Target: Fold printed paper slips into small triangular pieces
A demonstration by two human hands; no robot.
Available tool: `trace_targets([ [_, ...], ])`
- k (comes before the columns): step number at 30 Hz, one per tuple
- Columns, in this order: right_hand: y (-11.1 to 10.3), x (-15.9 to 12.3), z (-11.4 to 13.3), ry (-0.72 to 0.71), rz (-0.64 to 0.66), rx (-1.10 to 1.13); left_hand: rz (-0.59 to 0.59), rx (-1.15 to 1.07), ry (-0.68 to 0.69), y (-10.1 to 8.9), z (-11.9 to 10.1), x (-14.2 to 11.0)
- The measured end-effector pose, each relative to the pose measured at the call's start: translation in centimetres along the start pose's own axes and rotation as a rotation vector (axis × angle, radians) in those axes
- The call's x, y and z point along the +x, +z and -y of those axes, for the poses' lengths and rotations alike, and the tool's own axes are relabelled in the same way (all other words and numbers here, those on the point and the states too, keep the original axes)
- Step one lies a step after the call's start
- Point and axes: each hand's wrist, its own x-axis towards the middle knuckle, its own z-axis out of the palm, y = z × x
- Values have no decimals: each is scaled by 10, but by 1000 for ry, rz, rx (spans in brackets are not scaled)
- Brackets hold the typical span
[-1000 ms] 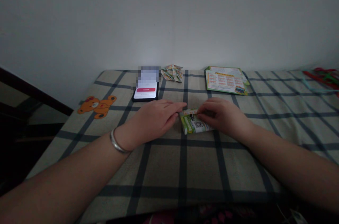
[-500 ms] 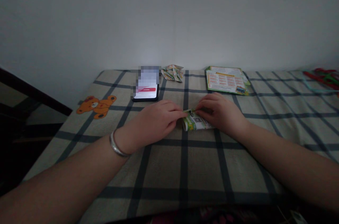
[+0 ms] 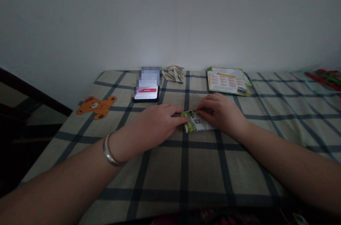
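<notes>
A small folded sheet of printed paper (image 3: 198,122), green and white with a square code on it, lies on the checked cloth between my hands. My left hand (image 3: 157,122), with a silver bangle at its wrist, grips the paper's left end, the thumb on its printed face and the fingers at its far edge. At the upper right, my right hand (image 3: 222,111) pinches the paper's far edge between thumb and fingers. Part of the sheet's right side is hidden behind that hand.
Behind my left hand a lit phone (image 3: 146,92) stands near the wall. Folded paper pieces (image 3: 174,74) lie beside it, and printed leaflets (image 3: 229,81) sit farther right. A flat orange bear cutout (image 3: 97,107) is at left. Red and green items (image 3: 326,77) lie at the far right.
My left hand has shifted slightly left and down, its thumb now on the paper's printed face. The paper's left end looks flatter than before. My right hand has hardly moved.
</notes>
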Motion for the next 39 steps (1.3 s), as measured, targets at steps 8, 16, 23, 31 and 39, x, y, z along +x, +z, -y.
trace_targets([
  [8,3,1,-1,25,-19,5,50,38,-23,-7,-7,-2],
  [16,1,2,2,33,-29,-6,4,6,-44,-1,-3,-2],
  [23,6,2,0,44,-37,12,34,-3,-63,-3,-4,-1],
  [31,-7,-4,-6,-74,29,116,43,-12,-65,-2,-4,0],
  [39,-22,-13,-6,-225,199,37,44,-9,-86,-2,-7,1],
])
